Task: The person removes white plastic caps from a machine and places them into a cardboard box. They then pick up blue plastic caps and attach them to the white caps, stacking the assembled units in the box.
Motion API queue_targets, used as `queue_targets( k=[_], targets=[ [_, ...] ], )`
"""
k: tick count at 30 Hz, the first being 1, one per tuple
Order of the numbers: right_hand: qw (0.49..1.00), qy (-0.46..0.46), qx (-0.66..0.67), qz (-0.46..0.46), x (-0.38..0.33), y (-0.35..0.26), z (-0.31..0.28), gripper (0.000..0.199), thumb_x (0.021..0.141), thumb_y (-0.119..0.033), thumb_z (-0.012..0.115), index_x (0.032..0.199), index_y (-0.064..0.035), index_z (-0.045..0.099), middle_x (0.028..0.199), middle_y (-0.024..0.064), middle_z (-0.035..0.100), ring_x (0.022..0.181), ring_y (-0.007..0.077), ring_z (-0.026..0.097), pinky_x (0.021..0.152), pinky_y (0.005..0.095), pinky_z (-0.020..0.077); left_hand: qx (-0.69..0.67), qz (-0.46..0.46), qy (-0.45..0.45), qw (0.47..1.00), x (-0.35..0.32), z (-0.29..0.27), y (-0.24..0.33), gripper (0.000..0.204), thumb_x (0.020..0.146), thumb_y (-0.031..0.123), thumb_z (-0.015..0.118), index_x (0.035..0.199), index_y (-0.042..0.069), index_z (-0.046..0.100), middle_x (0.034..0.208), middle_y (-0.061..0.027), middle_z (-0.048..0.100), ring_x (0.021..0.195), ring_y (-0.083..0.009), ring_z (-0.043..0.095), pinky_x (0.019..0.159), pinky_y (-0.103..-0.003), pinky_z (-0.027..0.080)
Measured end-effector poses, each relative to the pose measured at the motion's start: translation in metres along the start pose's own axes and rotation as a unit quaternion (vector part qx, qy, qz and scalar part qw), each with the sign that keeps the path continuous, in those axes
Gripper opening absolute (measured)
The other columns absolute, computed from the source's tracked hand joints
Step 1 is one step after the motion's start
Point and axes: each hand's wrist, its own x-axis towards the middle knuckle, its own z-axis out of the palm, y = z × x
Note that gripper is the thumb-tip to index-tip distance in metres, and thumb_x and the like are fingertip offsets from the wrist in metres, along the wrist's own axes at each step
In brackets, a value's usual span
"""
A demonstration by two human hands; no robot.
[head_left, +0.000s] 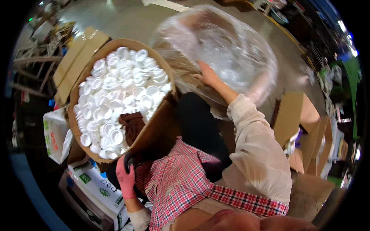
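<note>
- Left hand (125,175), pink glove, lower left of frame: fingers curled around a dark rounded object at the bottom edge of the cardboard box (154,123); what that object is, cannot tell.
- Box sits left of centre, tilted, flaps open toward upper left, packed with white plastic caps (119,90).
- Brown cloth-like lump (133,125) lying among the caps near the box's lower rim.
- Right hand (207,75), bare, upper centre: fingers pressed together, flat against the edge of a large clear plastic bag (227,50); thumb side touching brown cardboard under the bag.
- Bag bulges, crinkled, upper right of centre, just beside the box.
- Beige sleeve (258,154) runs from lower right up to the right hand.
- Red plaid fabric (181,184) bottom centre.
- White printed cartons (96,184) lower left, below the box.
</note>
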Motion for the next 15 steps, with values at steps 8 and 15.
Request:
queue_targets(
  k=[8,15],
  targets=[
    [0.886,0.32,-0.284,0.18,-0.164,0.1,-0.152,0.037,0.075,-0.023,0.071,0.11,-0.0134,0.061,0.136,0.0193,0.041,0.126,0.0395,0.036,0.102,0.053,0.0303,-0.086,0.125,-0.009,0.988,0.035,0.031,0.076,0.039,0.076,-0.002,0.058,0.115,-0.002,0.057,0.112,-0.0179,0.059,0.103,-0.0332,0.058,0.092,-0.037,0.044],
    [0.897,0.314,-0.145,0.276,-0.125,0.252,-0.209,0.026,0.076,-0.02,0.069,0.1,-0.0123,0.062,0.128,0.0178,0.047,0.122,0.0392,0.039,0.102,0.0461,0.0337,0.019,0.501,-0.226,0.835,0.126,0.187,0.235,0.033,0.074,0.017,0.067,0.105,0.007,0.06,0.103,-0.0125,0.058,0.101,-0.0307,0.055,0.087,-0.04,0.044]
  ],
)
